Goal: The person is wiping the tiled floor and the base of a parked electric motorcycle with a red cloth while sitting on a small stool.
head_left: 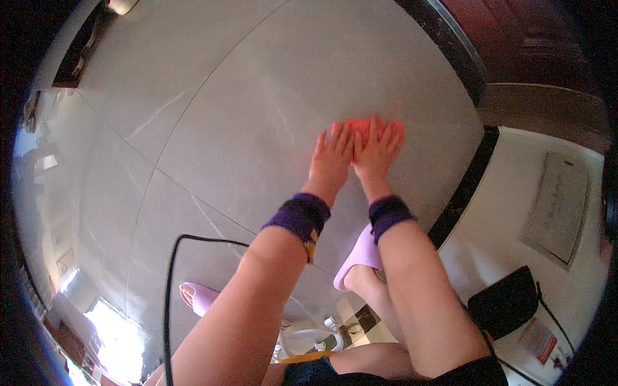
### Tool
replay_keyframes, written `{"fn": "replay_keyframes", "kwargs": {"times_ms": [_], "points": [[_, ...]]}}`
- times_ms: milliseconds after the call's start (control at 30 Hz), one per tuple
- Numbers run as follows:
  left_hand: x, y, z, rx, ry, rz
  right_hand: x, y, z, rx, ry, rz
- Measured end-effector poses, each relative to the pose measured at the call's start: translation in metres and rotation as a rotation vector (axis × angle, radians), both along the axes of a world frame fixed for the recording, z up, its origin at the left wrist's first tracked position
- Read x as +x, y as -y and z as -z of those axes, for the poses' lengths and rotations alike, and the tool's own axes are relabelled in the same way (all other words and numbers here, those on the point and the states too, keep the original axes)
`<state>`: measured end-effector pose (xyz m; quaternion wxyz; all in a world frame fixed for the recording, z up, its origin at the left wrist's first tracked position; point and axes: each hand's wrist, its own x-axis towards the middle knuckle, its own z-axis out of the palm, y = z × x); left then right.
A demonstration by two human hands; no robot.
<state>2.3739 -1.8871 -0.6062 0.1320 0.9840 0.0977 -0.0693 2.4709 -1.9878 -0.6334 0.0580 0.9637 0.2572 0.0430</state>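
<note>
A red-pink cloth (356,125) lies on the grey tiled floor (251,116), partly covered by both hands. My right hand (374,154) rests flat on it with the fingers spread. Beside it, my left hand (333,159) reaches the cloth's left edge, its fingers stretched out and apart. The two hands sit close together, arms straight down. A dark purple cuff circles each forearm.
Lilac slippers are on my feet, one slipper (360,257) near my right arm, the other slipper (201,298) further left. A black cable (170,289) loops at the left. Right of the floor stand a dark-edged white wall (483,212), a brown door (534,38) and a black pouch-like object (505,302).
</note>
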Motion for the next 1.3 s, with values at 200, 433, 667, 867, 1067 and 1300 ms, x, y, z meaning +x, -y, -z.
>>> {"fn": "replay_keyframes", "kwargs": {"times_ms": [200, 433, 667, 867, 1067, 1300], "points": [[-0.150, 0.023, -0.007, -0.015, -0.108, 0.149, -0.153, 0.021, -0.031, 0.061, -0.254, 0.109], [-0.301, -0.020, -0.033, -0.124, -0.351, 0.123, -0.263, -0.028, -0.035, 0.335, -0.610, -0.320], [-0.210, -0.047, -0.003, -0.047, -0.158, -0.307, -0.141, -0.115, -0.024, 0.494, -0.488, -0.692], [-0.026, -0.066, 0.021, -0.101, -0.020, -0.337, 0.017, -0.125, -0.015, 0.535, -0.103, -0.499], [0.081, 0.016, 0.026, 0.052, 0.163, 0.027, 0.104, 0.002, 0.000, 0.182, 0.072, -0.105], [0.020, 0.078, 0.013, -0.222, 0.108, 0.162, -0.026, 0.082, 0.012, 0.029, 0.074, 0.385]]}}
